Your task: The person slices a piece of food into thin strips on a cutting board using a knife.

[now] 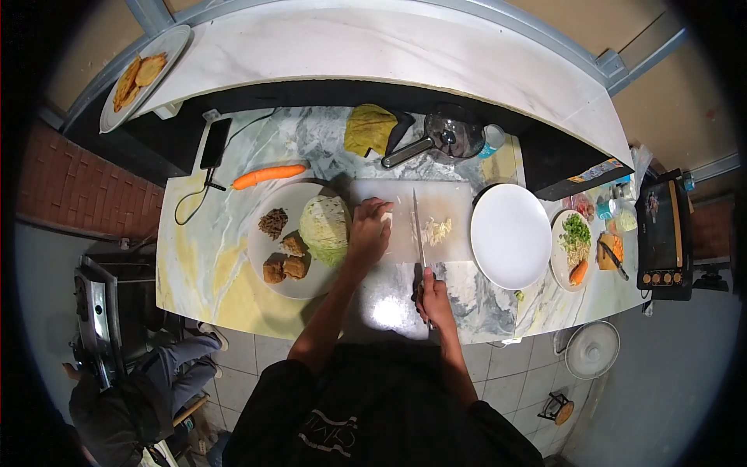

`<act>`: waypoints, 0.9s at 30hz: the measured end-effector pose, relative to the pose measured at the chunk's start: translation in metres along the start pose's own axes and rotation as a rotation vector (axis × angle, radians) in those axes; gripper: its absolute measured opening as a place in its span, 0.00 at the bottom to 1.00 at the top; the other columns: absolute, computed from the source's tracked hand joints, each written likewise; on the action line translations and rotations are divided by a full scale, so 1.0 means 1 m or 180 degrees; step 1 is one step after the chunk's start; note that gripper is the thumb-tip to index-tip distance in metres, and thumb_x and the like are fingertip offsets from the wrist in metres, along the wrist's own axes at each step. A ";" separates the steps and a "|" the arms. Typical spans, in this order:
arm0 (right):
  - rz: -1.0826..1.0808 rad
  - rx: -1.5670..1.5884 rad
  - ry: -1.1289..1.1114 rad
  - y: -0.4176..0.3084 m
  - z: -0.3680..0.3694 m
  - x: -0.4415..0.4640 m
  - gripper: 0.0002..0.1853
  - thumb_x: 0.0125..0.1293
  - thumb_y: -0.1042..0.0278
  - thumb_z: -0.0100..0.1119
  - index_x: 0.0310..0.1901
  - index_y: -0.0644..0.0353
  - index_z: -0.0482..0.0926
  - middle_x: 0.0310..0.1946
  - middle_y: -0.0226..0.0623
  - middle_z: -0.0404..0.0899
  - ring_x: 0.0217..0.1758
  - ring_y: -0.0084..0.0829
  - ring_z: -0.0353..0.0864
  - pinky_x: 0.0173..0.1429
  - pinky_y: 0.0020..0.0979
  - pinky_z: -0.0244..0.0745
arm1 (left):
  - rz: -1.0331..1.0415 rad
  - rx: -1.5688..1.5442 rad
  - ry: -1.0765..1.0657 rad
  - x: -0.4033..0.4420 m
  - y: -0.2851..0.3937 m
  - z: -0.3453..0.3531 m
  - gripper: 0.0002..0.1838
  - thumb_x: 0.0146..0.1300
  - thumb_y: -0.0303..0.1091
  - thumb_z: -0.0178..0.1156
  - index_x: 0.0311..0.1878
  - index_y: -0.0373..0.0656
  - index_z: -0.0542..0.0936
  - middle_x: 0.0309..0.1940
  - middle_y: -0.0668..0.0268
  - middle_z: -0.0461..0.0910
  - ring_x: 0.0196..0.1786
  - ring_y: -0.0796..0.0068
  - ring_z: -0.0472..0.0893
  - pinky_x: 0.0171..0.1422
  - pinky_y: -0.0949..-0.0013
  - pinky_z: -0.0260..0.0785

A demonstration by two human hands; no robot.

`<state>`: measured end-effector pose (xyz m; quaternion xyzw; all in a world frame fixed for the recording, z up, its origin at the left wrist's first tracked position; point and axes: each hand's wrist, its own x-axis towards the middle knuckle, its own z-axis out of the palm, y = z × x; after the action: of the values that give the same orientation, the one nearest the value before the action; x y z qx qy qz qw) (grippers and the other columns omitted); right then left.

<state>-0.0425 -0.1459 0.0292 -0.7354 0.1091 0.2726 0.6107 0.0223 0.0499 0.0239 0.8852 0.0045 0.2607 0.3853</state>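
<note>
My right hand [434, 300] grips the dark handle of a kitchen knife [417, 226], its long blade pointing away from me over the white cutting board [459, 194]. On the board's left part rests my left hand [369, 229], fingers curled over a small pale piece [387, 220] that is mostly hidden. Right of the blade lies a little heap of pale chopped pieces [436, 231]. Close by on the left, a large plate [299, 288] holds a cut cabbage [325, 226], browned fried blocks [294, 266] and dark minced food [273, 223].
A white plate [510, 237] sits right of the board, then a plate of chopped vegetables [576, 241]. Behind are a carrot [268, 176], a phone [216, 144], a yellow cloth [369, 129] and a lidded pan [454, 134]. A toaster oven [664, 233] stands far right. Another person [132, 405] is lower left.
</note>
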 end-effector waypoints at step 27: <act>-0.0056 -0.0781 -0.0071 -0.008 0.014 0.014 0.36 0.77 0.41 0.34 0.21 0.66 0.70 0.12 0.37 0.68 0.16 0.33 0.72 0.26 0.37 0.68 | -0.0654 -0.0227 -0.0485 -0.026 -0.008 0.015 0.07 0.64 0.30 0.58 0.42 0.45 0.84 0.39 0.60 0.85 0.39 0.54 0.84 0.46 0.56 0.75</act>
<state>-0.0310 -0.1282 0.0271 -0.8025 0.0617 0.2867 0.5196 0.0081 0.0401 -0.0024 0.8830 0.0565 0.1519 0.4404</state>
